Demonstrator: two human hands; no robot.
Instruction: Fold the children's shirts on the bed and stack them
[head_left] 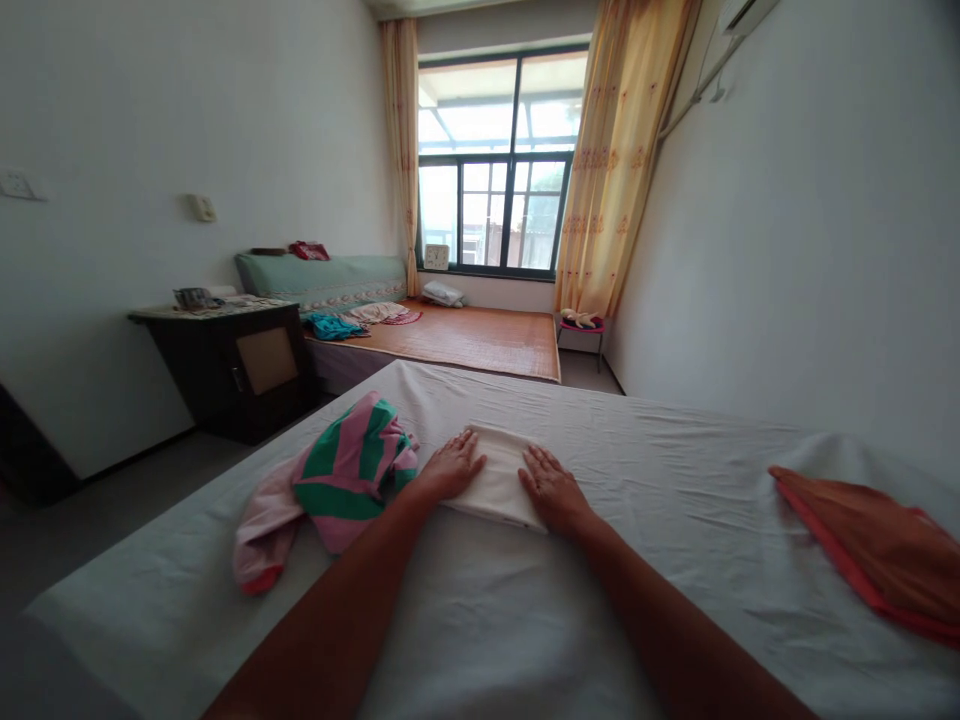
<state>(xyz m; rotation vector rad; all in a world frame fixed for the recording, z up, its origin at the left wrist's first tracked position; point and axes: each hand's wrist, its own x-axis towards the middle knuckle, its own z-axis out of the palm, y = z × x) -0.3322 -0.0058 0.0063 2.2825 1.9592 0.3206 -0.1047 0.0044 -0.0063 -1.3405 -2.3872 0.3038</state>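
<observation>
A folded cream-white cloth [496,477], flat and roughly rectangular, lies on a white-sheeted surface [675,500] in front of me. My left hand [452,466] rests flat on its left edge with the fingers stretched out. On its right edge lies my right hand [553,488], also flat, fingers extended. Neither hand grips the cloth. What kind of garment or linen it is, I cannot tell. Just left of my left forearm is a crumpled pink and green striped garment [349,465].
Brown cloth with red edging [877,540] lies at the far right. Beyond stands a bed with a brown mat [480,335], bearing a teal cloth [334,326]. A dark cabinet [262,365] is at the left, and a pink stool [582,327] stands below the curtain.
</observation>
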